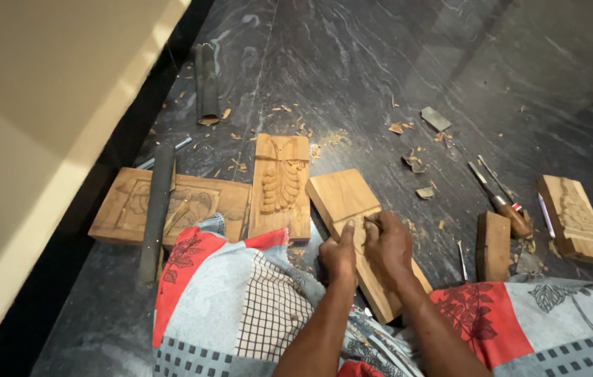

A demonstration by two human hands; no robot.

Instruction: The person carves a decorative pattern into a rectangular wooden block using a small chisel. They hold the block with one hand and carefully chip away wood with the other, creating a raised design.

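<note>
A long light wooden plank (342, 195) lies slanted on the dark stone floor between my knees. My left hand (337, 255) rests on its near left edge with the thumb stretched up along the wood. My right hand (387, 241) sits beside it on the plank, fingers curled around a small thin tool whose tip meets the wood; the tool is mostly hidden. Both forearms reach in from the bottom. A patterned red, grey and checked cloth (240, 300) covers my legs.
A carved leaf panel (282, 185) lies left of the plank, and a flat carved board (192, 202) with a long dark file (156, 209) across it further left. Chisels (502, 199), a wood block (493, 244) and a stepped carved piece (577, 218) lie right. Wood chips dot the floor.
</note>
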